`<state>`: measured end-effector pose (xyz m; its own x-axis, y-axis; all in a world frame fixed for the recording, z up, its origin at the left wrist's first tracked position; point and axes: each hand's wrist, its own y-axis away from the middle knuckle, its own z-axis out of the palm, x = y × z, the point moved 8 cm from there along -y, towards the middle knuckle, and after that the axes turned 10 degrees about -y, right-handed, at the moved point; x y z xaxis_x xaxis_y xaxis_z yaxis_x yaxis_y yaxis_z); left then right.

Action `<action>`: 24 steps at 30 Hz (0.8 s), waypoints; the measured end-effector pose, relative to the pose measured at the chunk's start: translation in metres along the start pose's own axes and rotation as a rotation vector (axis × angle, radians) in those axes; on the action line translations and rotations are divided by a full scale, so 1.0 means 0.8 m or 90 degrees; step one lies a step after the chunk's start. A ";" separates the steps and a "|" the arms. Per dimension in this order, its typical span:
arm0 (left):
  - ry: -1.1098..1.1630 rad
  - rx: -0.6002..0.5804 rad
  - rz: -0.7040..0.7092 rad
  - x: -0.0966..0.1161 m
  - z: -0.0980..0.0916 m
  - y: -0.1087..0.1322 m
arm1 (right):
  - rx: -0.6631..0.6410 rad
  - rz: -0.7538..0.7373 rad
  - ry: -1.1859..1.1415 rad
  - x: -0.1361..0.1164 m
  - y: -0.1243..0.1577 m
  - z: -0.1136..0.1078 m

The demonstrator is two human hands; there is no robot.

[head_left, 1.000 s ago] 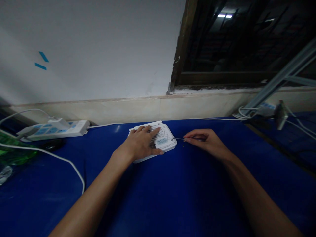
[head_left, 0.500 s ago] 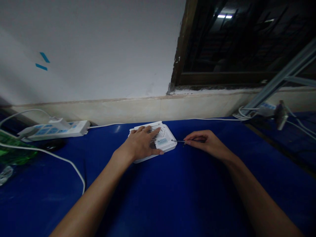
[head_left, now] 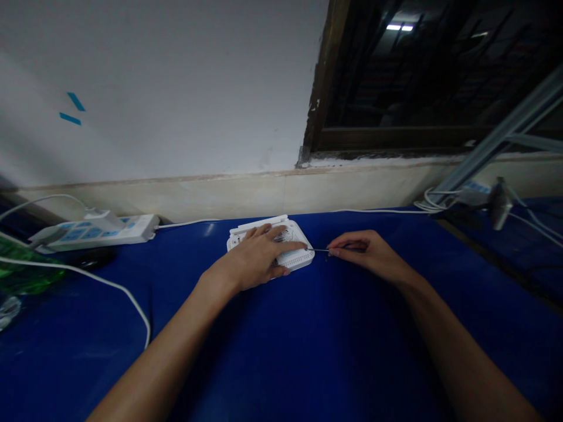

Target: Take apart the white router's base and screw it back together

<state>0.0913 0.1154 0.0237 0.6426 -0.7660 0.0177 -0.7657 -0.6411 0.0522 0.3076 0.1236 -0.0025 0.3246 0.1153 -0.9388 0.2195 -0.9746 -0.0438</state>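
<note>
A white router point(head_left: 295, 261) with vent holes and a folded antenna along its far edge lies flat on the blue tabletop. My left hand point(head_left: 257, 253) rests spread over its top, thumb by the near edge. The index finger stretches to the right corner, beside the tip of a thin metal tool point(head_left: 319, 250). My right hand point(head_left: 363, 249) pinches that tool between thumb and fingers, holding it nearly level. Its tip meets the router's right corner; the fingers hide the tool's other end. The label on the router is partly covered.
A white power strip point(head_left: 101, 230) with a plug in it lies at the left by the wall. White cable point(head_left: 127, 293) loops across the left side, near a green plastic item point(head_left: 33, 272). A metal frame leg point(head_left: 484, 149) stands at the right, with coiled cable around it.
My left index finger has moved right across the router to the corner by the tool's tip, covering the label. My right hand has hardly moved.
</note>
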 end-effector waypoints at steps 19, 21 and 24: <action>0.023 -0.029 -0.051 -0.026 0.004 0.008 | -0.055 0.076 0.073 0.029 0.010 -0.039; 0.000 -0.028 -0.113 -0.030 0.002 0.008 | -0.052 0.076 0.072 0.031 0.009 -0.040; -0.037 -0.007 -0.250 -0.034 -0.003 0.010 | -0.038 0.070 0.058 0.027 0.009 -0.040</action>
<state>0.0680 0.1315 0.0264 0.8835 -0.4642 -0.0629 -0.4614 -0.8855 0.0546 0.3460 0.1252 -0.0123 0.4314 0.0288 -0.9017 0.2324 -0.9693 0.0802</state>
